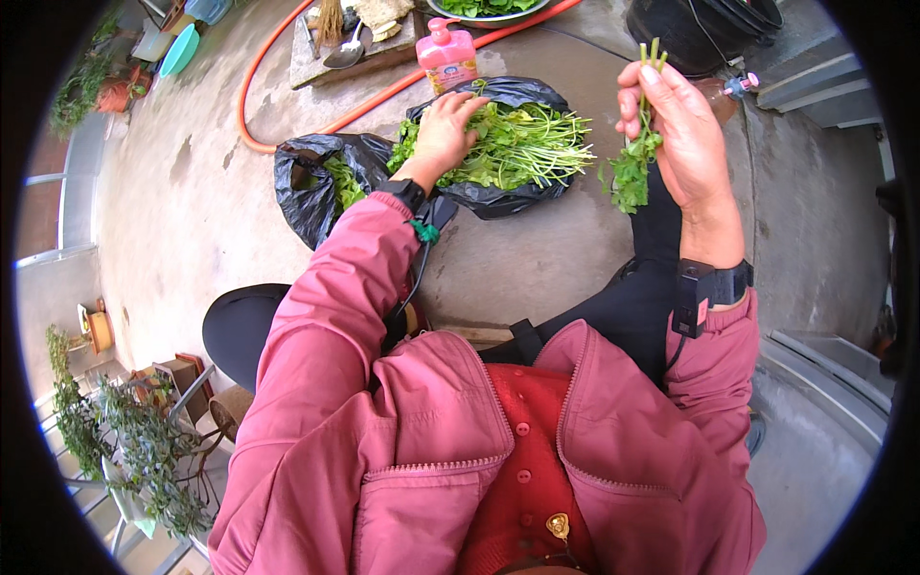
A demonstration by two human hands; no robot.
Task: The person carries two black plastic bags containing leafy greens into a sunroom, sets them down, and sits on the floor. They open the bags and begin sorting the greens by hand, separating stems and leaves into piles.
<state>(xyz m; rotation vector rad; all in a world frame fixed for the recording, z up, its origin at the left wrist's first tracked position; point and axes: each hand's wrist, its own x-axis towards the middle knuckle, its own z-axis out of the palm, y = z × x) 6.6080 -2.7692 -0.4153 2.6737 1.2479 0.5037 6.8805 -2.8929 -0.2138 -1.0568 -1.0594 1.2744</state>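
Note:
In my right hand (672, 122) is a small bunch of leafy green stems (636, 169), gripped by the stalks, stalk ends up and leaves hanging down. My left hand (444, 133) rests with spread fingers on the left, leafy part of a large heap of leafy greens (517, 140). The heap lies on a black plastic bag (496, 201), its pale stems pointing right. Just left of it, a second black plastic bag (295, 194) stands open with green leaves (343, 180) inside. Whether my left fingers grasp any stems cannot be told.
A pink pump bottle (447, 57) stands behind the heap. An orange hose (345, 117) curves past a stone slab (359, 61) holding a ladle (347, 53). At the back are a bowl of greens (496, 20) and a black bucket (665, 32). Potted plants line the left.

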